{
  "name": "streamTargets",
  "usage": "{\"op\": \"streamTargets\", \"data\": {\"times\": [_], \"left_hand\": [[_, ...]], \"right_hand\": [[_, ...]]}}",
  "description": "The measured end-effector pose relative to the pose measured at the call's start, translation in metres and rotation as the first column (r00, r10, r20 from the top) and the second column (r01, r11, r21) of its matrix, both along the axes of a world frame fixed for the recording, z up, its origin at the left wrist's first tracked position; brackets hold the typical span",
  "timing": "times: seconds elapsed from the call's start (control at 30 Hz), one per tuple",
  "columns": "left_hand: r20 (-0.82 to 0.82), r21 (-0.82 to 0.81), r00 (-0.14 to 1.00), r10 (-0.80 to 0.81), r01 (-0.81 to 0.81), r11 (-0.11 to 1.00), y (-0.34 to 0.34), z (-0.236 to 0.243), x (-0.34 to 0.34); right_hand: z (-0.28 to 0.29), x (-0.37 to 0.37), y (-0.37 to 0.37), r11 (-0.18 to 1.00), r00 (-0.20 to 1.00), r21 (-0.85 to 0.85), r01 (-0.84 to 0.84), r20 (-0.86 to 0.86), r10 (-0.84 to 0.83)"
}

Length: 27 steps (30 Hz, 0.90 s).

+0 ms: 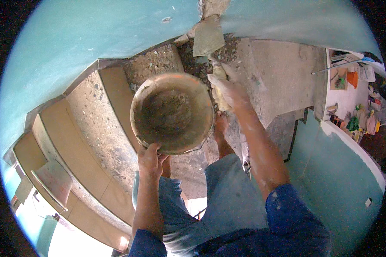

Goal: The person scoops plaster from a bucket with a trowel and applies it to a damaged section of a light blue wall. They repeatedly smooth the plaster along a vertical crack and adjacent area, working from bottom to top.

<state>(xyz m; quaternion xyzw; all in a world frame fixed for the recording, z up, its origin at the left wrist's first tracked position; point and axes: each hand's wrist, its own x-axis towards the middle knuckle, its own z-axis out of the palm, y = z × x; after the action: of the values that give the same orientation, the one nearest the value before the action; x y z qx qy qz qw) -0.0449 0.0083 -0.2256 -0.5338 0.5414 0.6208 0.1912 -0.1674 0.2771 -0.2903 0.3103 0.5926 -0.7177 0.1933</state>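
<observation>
1. The left hand (149,162) grasps the near rim of the basin (206,118), its opening upward, probably so the grey mix (171,107) stays inside.
2. The right hand (228,88) grasps what seems a trowel (208,39), pointing forward, perhaps for reaching the blue wall (133,28).
3. Further, rubble (188,51) lies along this wall's foot.

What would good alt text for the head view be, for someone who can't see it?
A person's left hand holds a round basin with dark residue inside, while the right hand grips what looks like a flat-bladed trowel close to a teal wall. Dusty, debris-strewn steps lie to the left.
</observation>
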Motion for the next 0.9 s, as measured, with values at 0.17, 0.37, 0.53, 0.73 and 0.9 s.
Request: {"op": "streamTargets", "data": {"times": [0.17,0.37,0.53,0.73,0.9], "left_hand": [[-0.011,0.040,1.000,0.008,-0.008,0.999,0.000,0.000,0.000],[-0.024,0.014,1.000,-0.004,0.005,1.000,0.004,0.003,-0.002],[0.000,0.012,1.000,-0.003,0.003,1.000,0.004,0.001,-0.001],[-0.017,0.026,1.000,-0.011,0.011,1.000,-0.002,-0.005,0.002],[0.024,0.026,0.999,-0.029,0.028,0.999,-0.002,-0.003,0.001]], "right_hand": [[0.004,0.027,0.016,0.994,0.997,-0.085,0.064,0.039,-0.061],[-0.028,0.003,0.015,0.993,0.981,-0.091,0.073,0.189,-0.055],[-0.039,-0.020,0.015,0.992,0.994,-0.108,-0.068,0.081,0.077],[-0.013,0.011,0.017,0.982,0.995,-0.186,0.018,0.102,0.002],[-0.025,-0.006,0.012,0.937,0.986,-0.342,0.075,0.164,-0.019]]}}
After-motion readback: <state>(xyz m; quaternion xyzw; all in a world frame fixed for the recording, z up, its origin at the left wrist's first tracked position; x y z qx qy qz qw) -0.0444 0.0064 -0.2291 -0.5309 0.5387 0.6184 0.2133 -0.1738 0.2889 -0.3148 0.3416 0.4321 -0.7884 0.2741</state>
